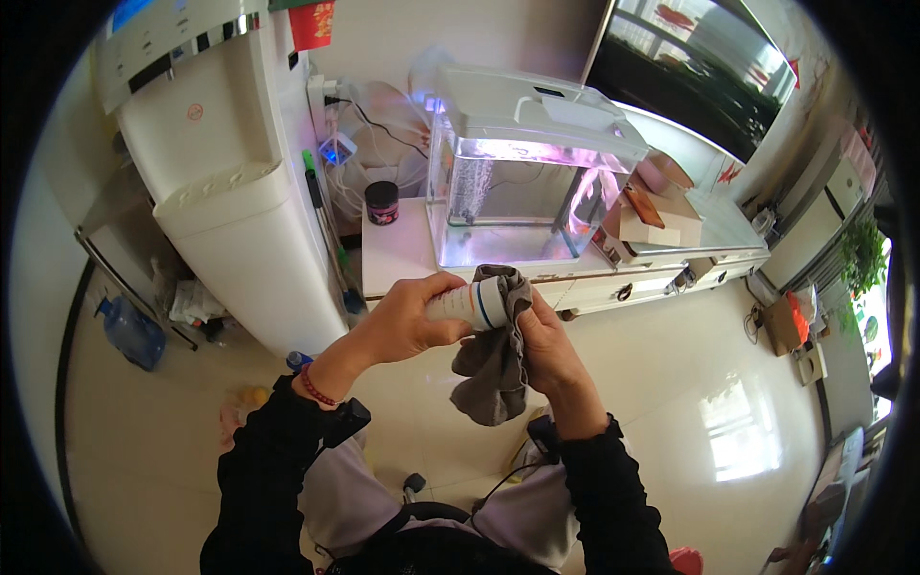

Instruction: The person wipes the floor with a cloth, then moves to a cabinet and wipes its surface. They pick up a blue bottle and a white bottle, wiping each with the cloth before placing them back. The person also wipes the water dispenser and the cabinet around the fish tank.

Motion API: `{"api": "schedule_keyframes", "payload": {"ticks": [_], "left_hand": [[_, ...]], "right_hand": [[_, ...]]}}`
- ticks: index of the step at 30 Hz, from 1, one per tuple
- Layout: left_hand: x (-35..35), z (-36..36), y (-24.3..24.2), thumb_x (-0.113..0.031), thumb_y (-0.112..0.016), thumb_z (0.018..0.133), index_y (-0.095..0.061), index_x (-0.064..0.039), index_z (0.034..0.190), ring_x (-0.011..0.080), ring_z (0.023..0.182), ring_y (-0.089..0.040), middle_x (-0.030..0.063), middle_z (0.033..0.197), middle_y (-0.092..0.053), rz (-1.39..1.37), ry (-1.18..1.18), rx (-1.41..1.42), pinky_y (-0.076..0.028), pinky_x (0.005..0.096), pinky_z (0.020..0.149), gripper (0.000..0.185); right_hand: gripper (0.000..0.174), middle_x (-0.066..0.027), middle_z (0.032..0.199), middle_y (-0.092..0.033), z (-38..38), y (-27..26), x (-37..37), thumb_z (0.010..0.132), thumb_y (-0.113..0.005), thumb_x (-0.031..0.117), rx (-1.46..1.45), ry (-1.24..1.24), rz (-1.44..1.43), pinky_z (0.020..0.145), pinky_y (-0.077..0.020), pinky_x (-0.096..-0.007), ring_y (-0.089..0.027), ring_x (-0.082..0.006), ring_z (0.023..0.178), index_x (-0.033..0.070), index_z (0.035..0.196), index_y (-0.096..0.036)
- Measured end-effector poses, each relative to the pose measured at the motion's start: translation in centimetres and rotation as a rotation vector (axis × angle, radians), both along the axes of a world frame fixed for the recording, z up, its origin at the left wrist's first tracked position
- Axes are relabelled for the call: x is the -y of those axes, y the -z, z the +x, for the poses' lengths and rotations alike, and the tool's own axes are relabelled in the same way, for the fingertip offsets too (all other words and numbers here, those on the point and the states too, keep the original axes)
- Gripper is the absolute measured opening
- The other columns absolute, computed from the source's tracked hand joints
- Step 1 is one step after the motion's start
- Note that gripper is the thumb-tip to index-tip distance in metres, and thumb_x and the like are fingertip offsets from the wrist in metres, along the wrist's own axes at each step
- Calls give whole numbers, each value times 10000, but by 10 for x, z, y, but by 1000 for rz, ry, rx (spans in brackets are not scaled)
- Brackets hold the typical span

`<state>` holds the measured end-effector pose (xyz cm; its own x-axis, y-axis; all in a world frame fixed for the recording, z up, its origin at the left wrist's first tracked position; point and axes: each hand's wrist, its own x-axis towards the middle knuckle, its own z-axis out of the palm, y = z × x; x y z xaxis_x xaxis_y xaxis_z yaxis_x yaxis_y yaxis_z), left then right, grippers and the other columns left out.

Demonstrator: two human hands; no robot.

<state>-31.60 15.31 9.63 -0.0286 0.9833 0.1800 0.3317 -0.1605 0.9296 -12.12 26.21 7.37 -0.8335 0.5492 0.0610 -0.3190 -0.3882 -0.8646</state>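
Note:
My left hand (413, 322) is closed around a white cylindrical bottle (460, 307) with an orange and a blue band, held nearly level. Against the bottle's right end my right hand (550, 345) presses a grey-brown cloth (491, 377), whose loose part hangs below. The cloth hides that end of the bottle. Beyond the hands, a lit glass fish tank (514, 201) with a white lid stands on a white cabinet (395, 248). A dark-lidded jar (382, 202) is left of the tank.
A white water dispenser (244, 251) rises at the left, with a blue water jug (134, 332) on the floor beyond it. Right of the tank, a phone (644, 206) lies on a cardboard box (665, 233). A television (693, 65) is behind. Another box (785, 323) sits at the right.

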Motion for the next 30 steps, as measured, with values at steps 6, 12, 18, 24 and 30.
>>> {"api": "schedule_keyframes", "payload": {"ticks": [6, 12, 18, 24, 30], "left_hand": [[-22, -18, 40, -309, -674, 804, -575, -3, 1206, 183, 921, -618, 127, 1005, -658, -99, 84, 76, -490, 326, 848, 516], [-42, -21, 65, -277, -846, 693, -594, -22, 1168, 232, 904, -658, 119, 985, -680, -85, 27, -42, -515, 343, 818, 595], [-50, -10, 74, -190, -899, 639, -607, -58, 1142, 212, 860, -674, 99, 967, -697, 25, -219, -174, -527, 330, 811, 597], [-51, -20, 88, -353, -815, 781, -621, -26, 1123, 182, 817, -668, 83, 946, -681, -195, -71, 344, -535, 317, 755, 511], [-47, -40, 90, -497, -591, 940, -630, -17, 1124, 135, 685, -645, 69, 872, -662, -629, 410, 745, -533, 253, 543, 515]], "right_hand": [[559, -52, 1112, -574, -11, 16, -37, 942, -662, 248, 136, -165, 224, 778, -523, -273, -596, -125, 892, 38, 1394, -410], [287, -62, 1044, -634, -34, 49, -51, 979, -565, 184, 114, -20, 64, 810, -519, -285, -611, -134, 901, 15, 1210, -547], [267, -64, 1059, -638, -48, 55, -56, 1003, -525, 185, 142, 119, -159, 832, -534, -321, -633, -159, 925, 16, 1208, -553], [305, -54, 1071, -635, -48, 55, -56, 991, -585, 223, 90, 25, -151, 839, -527, -315, -619, -149, 959, 31, 1225, -551], [374, -27, 1053, -618, -32, 48, -58, 961, -643, 262, 102, -142, 357, 870, -482, -280, -565, -110, 952, 24, 1237, -554]]}}
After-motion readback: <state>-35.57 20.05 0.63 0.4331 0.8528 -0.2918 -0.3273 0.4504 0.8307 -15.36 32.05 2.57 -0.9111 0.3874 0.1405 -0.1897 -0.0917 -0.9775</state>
